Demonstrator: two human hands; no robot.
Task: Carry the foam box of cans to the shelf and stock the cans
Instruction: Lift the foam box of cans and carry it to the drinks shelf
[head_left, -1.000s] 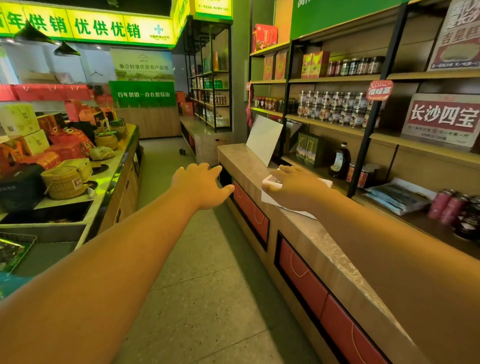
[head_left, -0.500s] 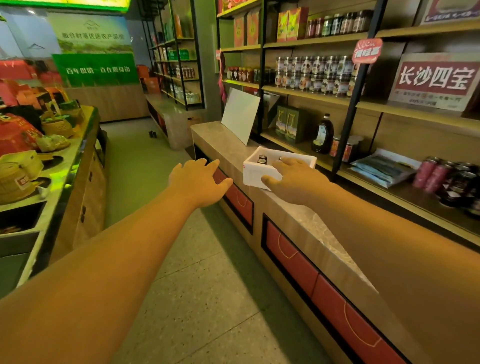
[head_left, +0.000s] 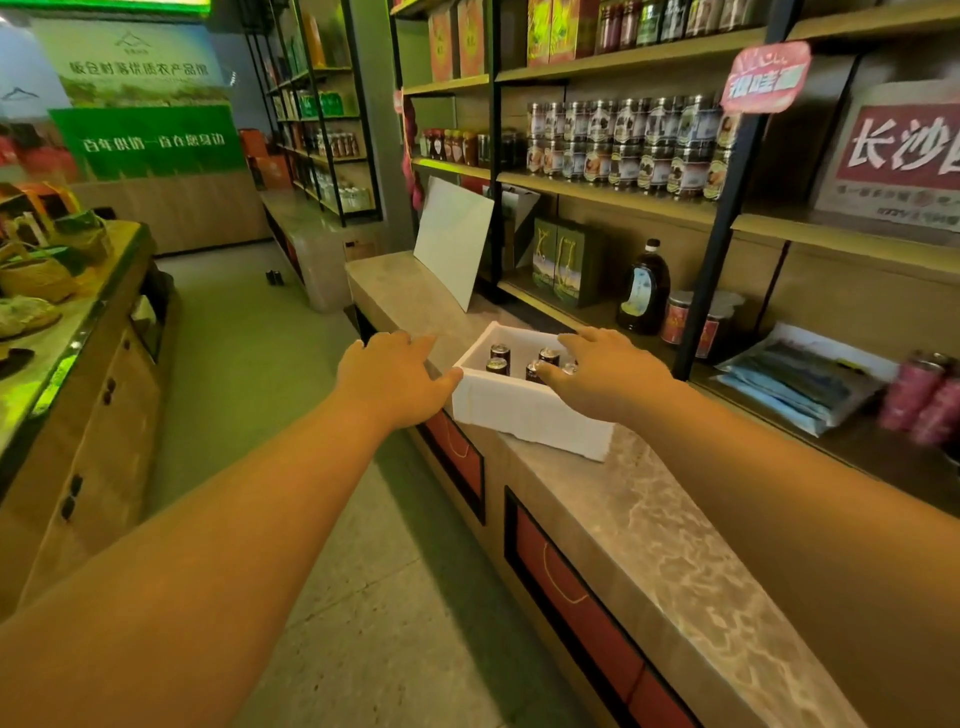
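The left hand (head_left: 395, 376) has closed in to touch the foam box (head_left: 524, 410) — fingers spread. The right hand (head_left: 605, 371), relaxed, now hovers above the cans (head_left: 498, 358) — lifting probably comes next.

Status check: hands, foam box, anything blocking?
Left hand open at the box's left corner. Right hand open over the cans. Foam box on the counter, not lifted. Nothing blocking.
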